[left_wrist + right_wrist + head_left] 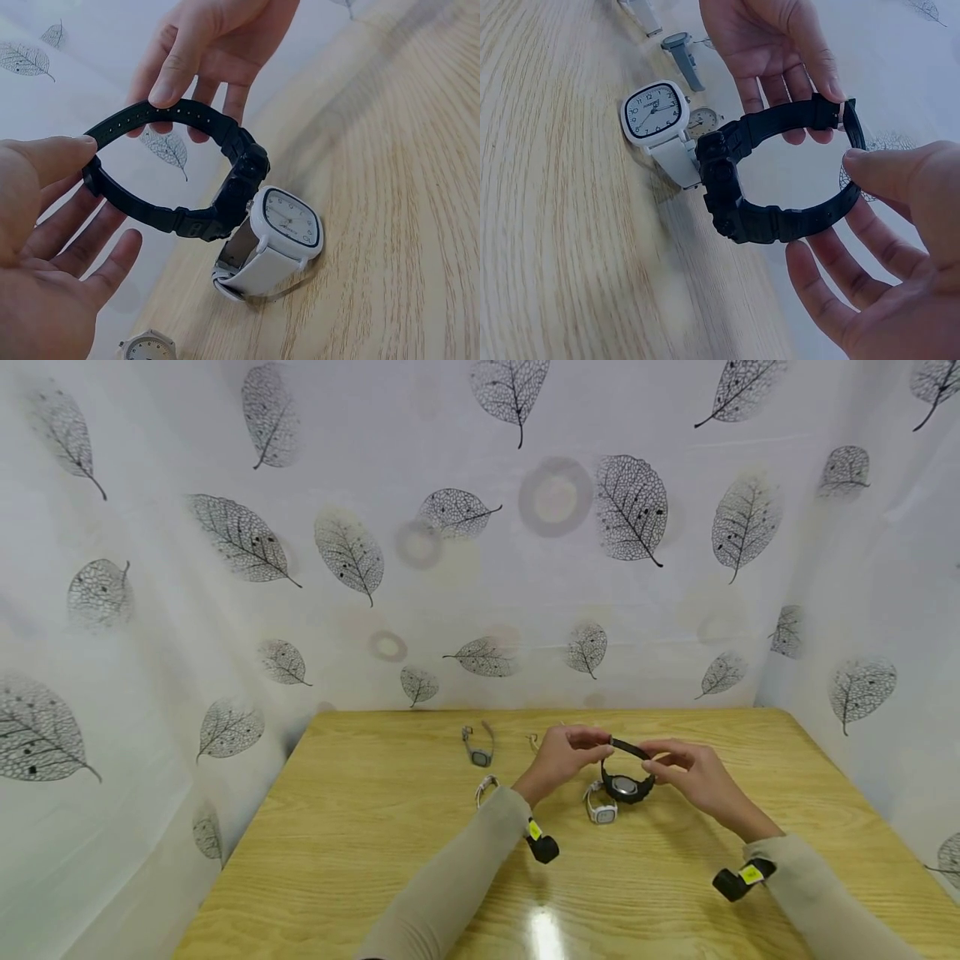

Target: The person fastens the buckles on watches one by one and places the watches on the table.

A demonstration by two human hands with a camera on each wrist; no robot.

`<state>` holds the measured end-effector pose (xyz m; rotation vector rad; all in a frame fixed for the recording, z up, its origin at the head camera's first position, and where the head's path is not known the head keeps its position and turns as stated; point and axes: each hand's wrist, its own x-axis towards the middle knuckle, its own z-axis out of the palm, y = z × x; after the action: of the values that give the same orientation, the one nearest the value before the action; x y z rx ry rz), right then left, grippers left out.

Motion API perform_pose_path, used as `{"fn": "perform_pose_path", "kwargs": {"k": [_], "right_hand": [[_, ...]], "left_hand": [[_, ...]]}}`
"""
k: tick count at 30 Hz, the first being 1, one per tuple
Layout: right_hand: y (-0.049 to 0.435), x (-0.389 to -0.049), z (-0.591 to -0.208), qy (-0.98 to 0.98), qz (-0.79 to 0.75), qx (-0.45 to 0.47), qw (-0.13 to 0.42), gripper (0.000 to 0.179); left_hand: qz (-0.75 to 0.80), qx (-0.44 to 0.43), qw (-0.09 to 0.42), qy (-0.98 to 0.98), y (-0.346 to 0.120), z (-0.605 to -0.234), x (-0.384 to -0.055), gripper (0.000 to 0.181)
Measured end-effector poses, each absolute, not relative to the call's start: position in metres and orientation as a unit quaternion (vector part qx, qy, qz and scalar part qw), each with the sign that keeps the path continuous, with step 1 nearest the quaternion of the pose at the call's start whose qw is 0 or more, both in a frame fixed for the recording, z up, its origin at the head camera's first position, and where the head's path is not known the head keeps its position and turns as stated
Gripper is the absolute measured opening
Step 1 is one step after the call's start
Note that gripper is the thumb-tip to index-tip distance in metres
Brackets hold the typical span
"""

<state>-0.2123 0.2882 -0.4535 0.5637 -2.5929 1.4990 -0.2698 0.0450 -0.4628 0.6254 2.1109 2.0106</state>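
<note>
Our left hand (561,760) and right hand (693,773) pinch the black watch (625,787).
Loosened, it could hit the white watch (289,219) below.

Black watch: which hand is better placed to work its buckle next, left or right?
Probably the left hand: it grips close beside the buckle, while the right hand grips the holed strap farther along.

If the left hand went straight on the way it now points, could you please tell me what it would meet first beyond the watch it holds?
Beyond the black watch, the left hand would probably meet the right hand first, though depth is hard to judge.
</note>
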Motion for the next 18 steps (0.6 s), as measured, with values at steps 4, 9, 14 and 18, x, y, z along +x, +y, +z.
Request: {"fn": "perform_pose_path", "kwargs": {"k": [4, 9, 14, 18], "right_hand": [[0.2857, -0.2112, -0.4522, -0.849, 0.489, 0.197, 0.047, 0.033], [0.2852, -0.2127, -0.4529, -0.853, 0.476, 0.208, 0.046, 0.032], [0.2834, -0.2127, -0.4508, -0.868, 0.447, 0.21, 0.047, 0.03], [0.2785, -0.2129, -0.4491, -0.877, 0.43, 0.211, 0.044, 0.03]], "left_hand": [[0.646, 0.225, 0.076, 0.725, 0.0438, -0.4607, -0.2688, 0.02], [0.634, 0.239, 0.084, 0.73, 0.0412, -0.4598, -0.2698, 0.021], [0.618, 0.251, 0.092, 0.74, 0.0398, -0.4574, -0.2709, 0.02], [0.593, 0.28, 0.096, 0.749, 0.0398, -0.454, -0.268, 0.019]]}}
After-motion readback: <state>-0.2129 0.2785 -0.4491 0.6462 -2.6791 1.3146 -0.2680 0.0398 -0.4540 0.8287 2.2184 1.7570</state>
